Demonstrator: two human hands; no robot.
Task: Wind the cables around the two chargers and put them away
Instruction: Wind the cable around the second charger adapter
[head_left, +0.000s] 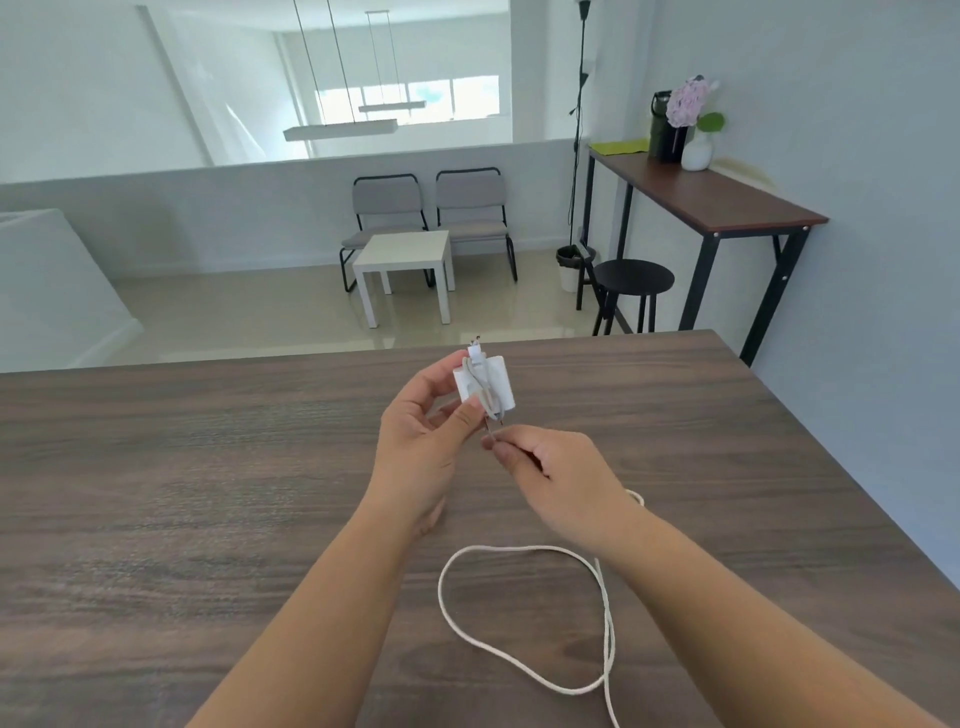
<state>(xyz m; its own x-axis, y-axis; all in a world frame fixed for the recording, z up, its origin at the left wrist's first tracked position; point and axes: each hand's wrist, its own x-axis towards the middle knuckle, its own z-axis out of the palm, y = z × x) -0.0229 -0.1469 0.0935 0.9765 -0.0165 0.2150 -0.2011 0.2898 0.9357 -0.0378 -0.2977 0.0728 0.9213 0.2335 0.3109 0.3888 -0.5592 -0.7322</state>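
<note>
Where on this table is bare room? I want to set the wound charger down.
Bare wood lies left of the left hand, out to the table edge, and beyond the charger. The looped cable crowds the near right.

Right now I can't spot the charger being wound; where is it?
In the head view, the white charger is held above the wooden table, centre frame, gripped by the left hand, just above the right hand pinching its cable.

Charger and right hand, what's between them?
In the head view, only a short run of white cable spans from the charger, held in the left hand, to the right hand pinching it.
</note>
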